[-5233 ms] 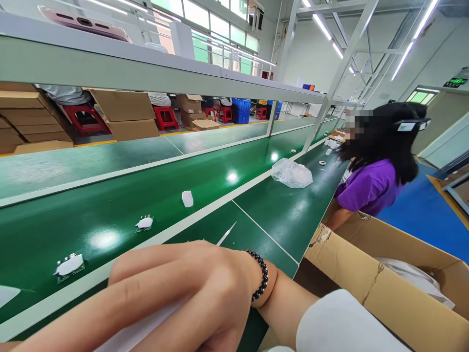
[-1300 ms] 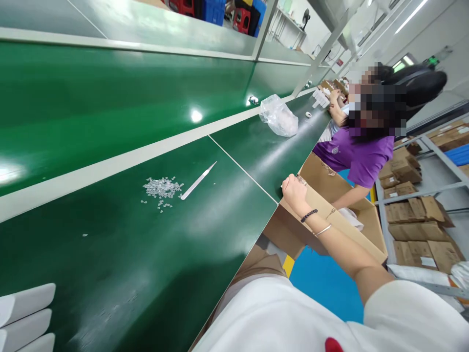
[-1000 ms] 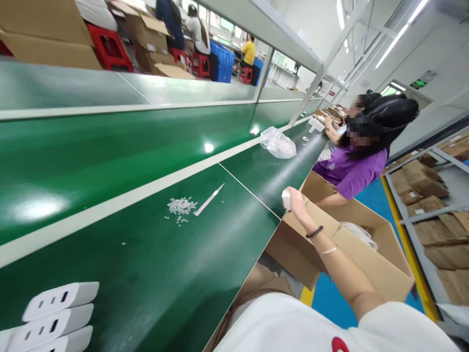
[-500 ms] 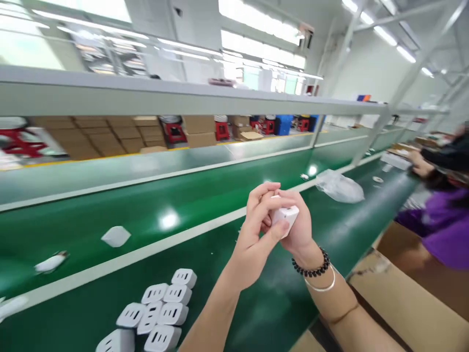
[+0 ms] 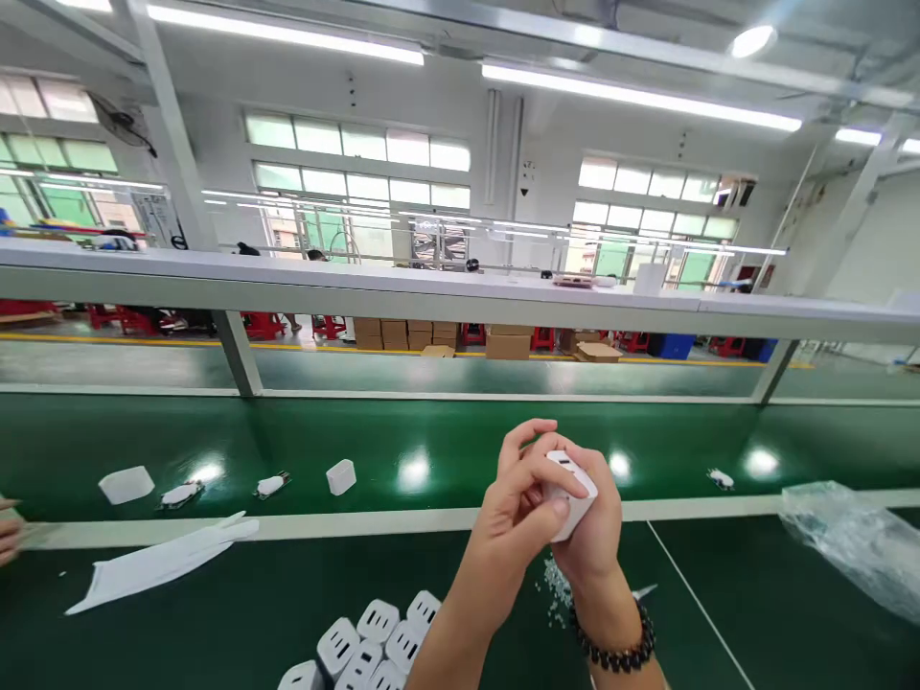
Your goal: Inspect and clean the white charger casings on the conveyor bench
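Observation:
Both my hands are raised over the green bench, closed around one white charger (image 5: 579, 513) with slots in its end face. My left hand (image 5: 503, 537) grips it from the left, thumb and fingers on its near side. Against its far right side rests my right hand (image 5: 602, 537), fingers curled behind it; a dark beaded bracelet circles that wrist. Below and left of my forearm stands a cluster of similar white chargers (image 5: 337, 647), slotted faces up. Small clear pieces (image 5: 555, 586) lie in a loose pile under my right hand.
Along the green belt (image 5: 446, 450) lie white casings (image 5: 341, 476) and small circuit assemblies (image 5: 271, 485). A white cloth-like strip (image 5: 162, 563) lies on the left, near another person's hand (image 5: 9, 532). A clear plastic bag (image 5: 852, 546) is at right. A shelf beam (image 5: 460, 302) crosses beyond.
The view has swung left and levelled, so the co-worker at right has gone out of sight. Both hands still hold the charger, which is turned somewhat differently.

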`<state>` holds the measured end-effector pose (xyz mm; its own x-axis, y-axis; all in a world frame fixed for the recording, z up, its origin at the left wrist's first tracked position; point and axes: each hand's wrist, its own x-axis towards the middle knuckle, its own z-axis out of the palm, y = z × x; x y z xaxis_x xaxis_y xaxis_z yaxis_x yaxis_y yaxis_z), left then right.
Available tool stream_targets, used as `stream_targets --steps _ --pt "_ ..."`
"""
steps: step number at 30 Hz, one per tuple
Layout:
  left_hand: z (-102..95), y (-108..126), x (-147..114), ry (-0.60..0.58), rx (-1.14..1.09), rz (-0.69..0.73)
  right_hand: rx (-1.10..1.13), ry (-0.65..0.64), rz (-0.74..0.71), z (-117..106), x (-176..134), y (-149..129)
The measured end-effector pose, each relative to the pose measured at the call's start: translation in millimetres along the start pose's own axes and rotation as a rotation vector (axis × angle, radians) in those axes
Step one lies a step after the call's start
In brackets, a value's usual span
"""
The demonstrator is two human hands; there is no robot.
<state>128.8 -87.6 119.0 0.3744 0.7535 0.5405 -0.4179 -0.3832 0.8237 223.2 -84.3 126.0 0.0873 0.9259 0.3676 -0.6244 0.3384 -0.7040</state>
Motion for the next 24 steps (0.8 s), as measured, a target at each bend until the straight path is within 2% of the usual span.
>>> stream_targets --steps 5,9,11,14,16,19,24 --pt "-1.5 5.1 3.0 0.076 -0.082 -0.126 0.010 0.009 0.013 0.2 4.8 2.8" --pt "-4.3 6.0 6.5 0.119 -0.103 -0.171 0.002 0.033 0.007 -0.6 8.2 8.2" --pt "-5.2 5.1 7.0 0.151 -0.091 -0.176 -0.059 0.003 -0.008 -0.1 7.9 10.6" --pt "-4.8 2.6 8.3 0.265 -0.063 -0.189 -0.191 -0.003 -0.050 -0.4 8.1 12.5" --pt "-3.9 -1.0 10.8 0.298 -0.059 -0.193 -0.188 -0.010 -0.021 -3.3 11.6 13.2" --pt "-3.0 -10.9 16.5 0.248 -0.087 -0.182 -0.106 -0.029 0.081 -11.8 22.2 15.0" --pt "-4.5 -26.1 23.2 0.288 -0.114 -0.161 -0.145 0.044 0.180 -21.5 36.6 23.2"
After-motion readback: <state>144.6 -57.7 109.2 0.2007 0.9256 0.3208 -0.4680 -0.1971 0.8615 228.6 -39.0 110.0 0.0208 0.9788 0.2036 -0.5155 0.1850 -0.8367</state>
